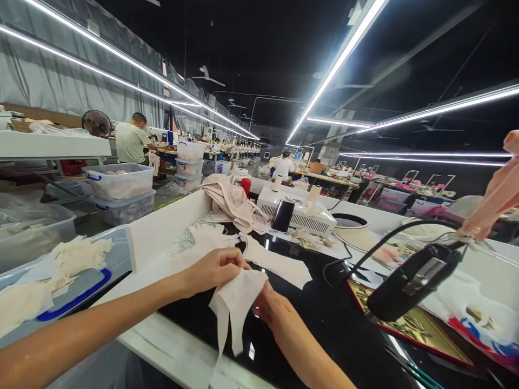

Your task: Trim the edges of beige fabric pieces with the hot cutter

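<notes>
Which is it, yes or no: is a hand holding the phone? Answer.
No, the phone stands in front of the white box, and the left hand and right hand hold white cloth.

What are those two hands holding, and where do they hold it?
A pale cloth piece: the left hand pinches its top edge, and the right hand holds its upper right corner.
</notes>
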Action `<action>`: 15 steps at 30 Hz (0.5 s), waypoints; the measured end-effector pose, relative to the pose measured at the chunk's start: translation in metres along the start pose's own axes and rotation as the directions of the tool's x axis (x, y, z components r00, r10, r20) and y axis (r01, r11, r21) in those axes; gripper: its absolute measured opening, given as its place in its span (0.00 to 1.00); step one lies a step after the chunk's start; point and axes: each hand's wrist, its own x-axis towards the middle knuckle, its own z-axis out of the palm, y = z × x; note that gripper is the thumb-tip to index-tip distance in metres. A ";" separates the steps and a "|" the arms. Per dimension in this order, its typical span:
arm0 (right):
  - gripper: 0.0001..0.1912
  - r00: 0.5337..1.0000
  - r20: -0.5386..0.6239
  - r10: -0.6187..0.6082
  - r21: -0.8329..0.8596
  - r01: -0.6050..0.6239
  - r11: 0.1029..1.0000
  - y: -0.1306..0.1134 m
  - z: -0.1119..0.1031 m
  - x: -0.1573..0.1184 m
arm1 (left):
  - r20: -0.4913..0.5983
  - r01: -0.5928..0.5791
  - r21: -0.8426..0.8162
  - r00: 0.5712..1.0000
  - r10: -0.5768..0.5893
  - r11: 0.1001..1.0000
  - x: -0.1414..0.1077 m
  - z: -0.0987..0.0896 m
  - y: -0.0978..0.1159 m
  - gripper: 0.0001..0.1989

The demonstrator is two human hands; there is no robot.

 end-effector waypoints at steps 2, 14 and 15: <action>0.33 0.999 0.051 -0.005 0.119 -0.001 0.993 0.001 0.004 -0.007 | 0.042 0.049 -0.110 0.998 -0.045 0.993 -0.002 0.010 0.003 0.11; 0.31 0.999 0.017 -0.044 0.027 0.044 0.999 0.009 -0.003 -0.018 | 0.177 0.283 -0.151 0.950 -0.256 0.947 0.002 0.031 -0.021 0.33; 0.32 0.999 0.026 -0.031 0.033 0.030 0.999 0.012 -0.002 -0.018 | 0.167 0.266 -0.134 0.955 -0.243 0.954 0.002 0.033 -0.024 0.33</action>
